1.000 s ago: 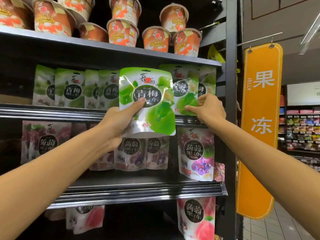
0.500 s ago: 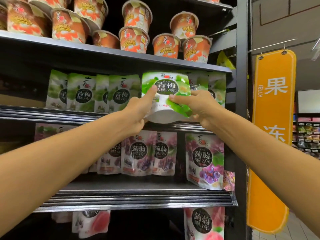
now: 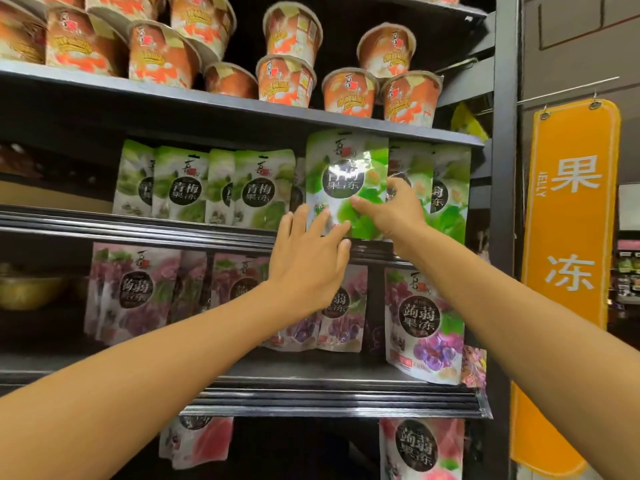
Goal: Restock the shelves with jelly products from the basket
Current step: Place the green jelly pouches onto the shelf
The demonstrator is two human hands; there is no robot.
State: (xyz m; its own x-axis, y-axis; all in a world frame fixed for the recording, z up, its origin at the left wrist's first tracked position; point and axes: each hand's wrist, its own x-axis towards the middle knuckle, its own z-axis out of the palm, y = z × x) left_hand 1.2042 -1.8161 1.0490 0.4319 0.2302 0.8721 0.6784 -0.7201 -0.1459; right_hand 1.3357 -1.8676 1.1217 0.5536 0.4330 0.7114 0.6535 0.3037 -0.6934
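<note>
A green plum jelly pouch (image 3: 346, 174) stands upright on the middle shelf (image 3: 138, 225), in front of other green pouches (image 3: 263, 188). My right hand (image 3: 391, 209) pinches its lower right side, thumb on the front, fingers behind. My left hand (image 3: 311, 258) hovers just below and left of the pouch with fingers spread and straight, its fingertips at the pouch's bottom edge. The basket is out of view.
Orange jelly cups (image 3: 287, 81) crowd the top shelf. Purple grape jelly pouches (image 3: 422, 320) fill the shelf below, pink ones (image 3: 420, 448) lower still. A dark upright post (image 3: 504, 237) bounds the rack on the right, with an orange hanging sign (image 3: 568, 237) beyond it.
The green pouch went from tilted in both hands to upright on the middle shelf. My left hand let go and dropped slightly; my right hand still holds it.
</note>
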